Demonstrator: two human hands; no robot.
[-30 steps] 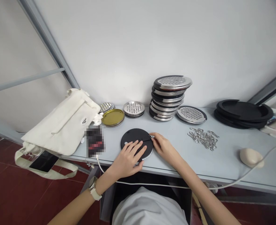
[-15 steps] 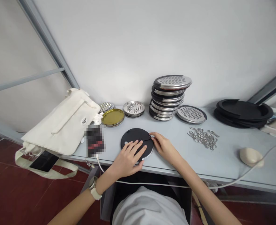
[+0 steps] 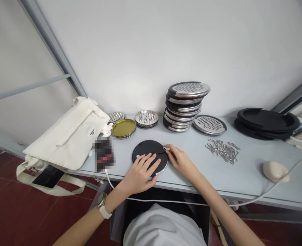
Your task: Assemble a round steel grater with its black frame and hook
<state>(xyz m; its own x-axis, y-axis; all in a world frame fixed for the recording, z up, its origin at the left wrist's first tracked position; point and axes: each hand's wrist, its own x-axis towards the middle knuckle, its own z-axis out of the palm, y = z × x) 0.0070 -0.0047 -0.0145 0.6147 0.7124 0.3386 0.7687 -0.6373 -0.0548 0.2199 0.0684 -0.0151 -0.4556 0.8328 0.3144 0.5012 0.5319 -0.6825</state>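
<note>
Your left hand [image 3: 142, 173] is spread flat, palm down, fingers across the top of the black disc [image 3: 146, 149], thumb at its near rim. Your right hand [image 3: 178, 160] is at the disc's right rim, fingers bent inward, tips on a small bright metal piece [image 3: 164, 149]. Could be a clip end, but it's too small to be sure, and I can't tell whether you're pinching it. Disc lies on the grey tabletop [image 3: 248, 184], near the front edge, right in front of you; silver shows along its near right side.

You've a watch [image 3: 103, 205] on the left wrist. White cable [image 3: 166, 202] sags below the front edge and runs up to the pixelated dark device [image 3: 104, 155] left of the disc. Cream rounded object [image 3: 275, 171] is near the front on your right, loose pile of metal clips [image 3: 223, 152] beyond it, to the left. Cream shoulder bag [image 3: 69, 136] is at far left.

Back row, left to right: gold round lid [image 3: 124, 128], small stack of grater discs [image 3: 146, 118], tall leaning stack of black-rimmed perforated discs [image 3: 183, 109], low perforated disc [image 3: 209, 125] beside it, black round trays [image 3: 266, 119] stacked. White wall [image 3: 146, 51] behind.
</note>
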